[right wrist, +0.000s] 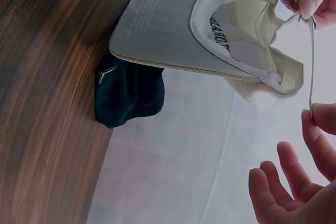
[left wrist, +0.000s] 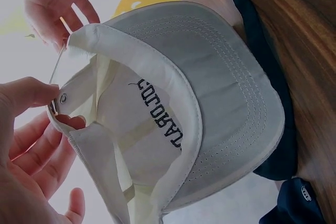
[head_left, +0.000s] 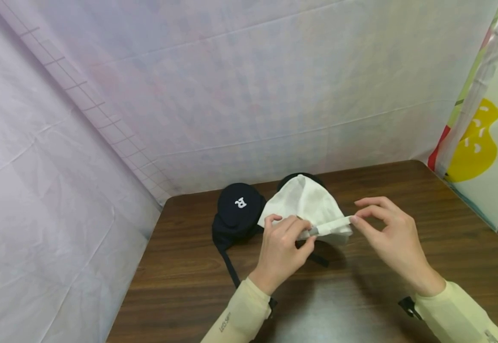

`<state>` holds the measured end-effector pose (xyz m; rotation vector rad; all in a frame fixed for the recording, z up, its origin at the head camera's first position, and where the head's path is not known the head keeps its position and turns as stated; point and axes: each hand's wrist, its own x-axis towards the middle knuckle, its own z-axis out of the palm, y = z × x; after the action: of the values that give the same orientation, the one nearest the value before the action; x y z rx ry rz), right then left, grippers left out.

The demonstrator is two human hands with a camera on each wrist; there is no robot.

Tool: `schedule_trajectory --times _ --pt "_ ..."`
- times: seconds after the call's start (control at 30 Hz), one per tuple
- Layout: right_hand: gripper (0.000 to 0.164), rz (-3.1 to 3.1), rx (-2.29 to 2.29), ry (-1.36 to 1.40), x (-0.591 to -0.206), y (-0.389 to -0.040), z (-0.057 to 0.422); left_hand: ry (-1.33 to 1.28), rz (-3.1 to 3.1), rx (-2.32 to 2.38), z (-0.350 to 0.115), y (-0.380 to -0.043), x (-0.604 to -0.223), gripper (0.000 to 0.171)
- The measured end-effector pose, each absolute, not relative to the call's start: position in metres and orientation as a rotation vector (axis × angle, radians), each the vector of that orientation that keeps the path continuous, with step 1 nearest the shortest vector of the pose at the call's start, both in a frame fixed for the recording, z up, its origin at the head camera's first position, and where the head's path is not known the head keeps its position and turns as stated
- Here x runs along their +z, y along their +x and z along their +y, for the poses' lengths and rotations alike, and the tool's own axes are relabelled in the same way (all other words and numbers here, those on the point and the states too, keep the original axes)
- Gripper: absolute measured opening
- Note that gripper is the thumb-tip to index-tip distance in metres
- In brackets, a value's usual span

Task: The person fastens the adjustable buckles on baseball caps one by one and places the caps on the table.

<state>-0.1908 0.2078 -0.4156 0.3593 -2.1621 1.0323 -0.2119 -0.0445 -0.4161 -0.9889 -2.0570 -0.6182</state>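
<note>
A white baseball cap point(head_left: 302, 200) is held up over the table, its back strap point(head_left: 334, 225) facing the person. My left hand point(head_left: 281, 250) pinches the strap at its small metal buckle point(head_left: 313, 231). With thumb and index finger, my right hand point(head_left: 392, 238) pinches the strap's free end, and its other fingers stand apart. The strap runs taut between both hands. In the left wrist view the cap's grey-looking brim point(left wrist: 226, 87) points away from the hands, and dark lettering point(left wrist: 160, 114) shows through the crown's inside.
A dark cap point(head_left: 236, 209) with a white letter R lies left of the white cap, a dark strap point(head_left: 229, 264) trailing from it. Another dark item point(head_left: 298, 178) is partly hidden behind the white cap. The brown wooden table point(head_left: 167, 276) meets hanging cloth at its back and left.
</note>
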Motion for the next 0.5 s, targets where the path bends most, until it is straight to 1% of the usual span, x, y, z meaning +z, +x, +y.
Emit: schedule_trajectory --times 0.5 --pt "0.013 -2.142 1.035 0.381 -0.4092 -0.1952 0.2051 -0.982 -2.127 -0.632 -0.0458 -0.2167 -0.4142 0.017"
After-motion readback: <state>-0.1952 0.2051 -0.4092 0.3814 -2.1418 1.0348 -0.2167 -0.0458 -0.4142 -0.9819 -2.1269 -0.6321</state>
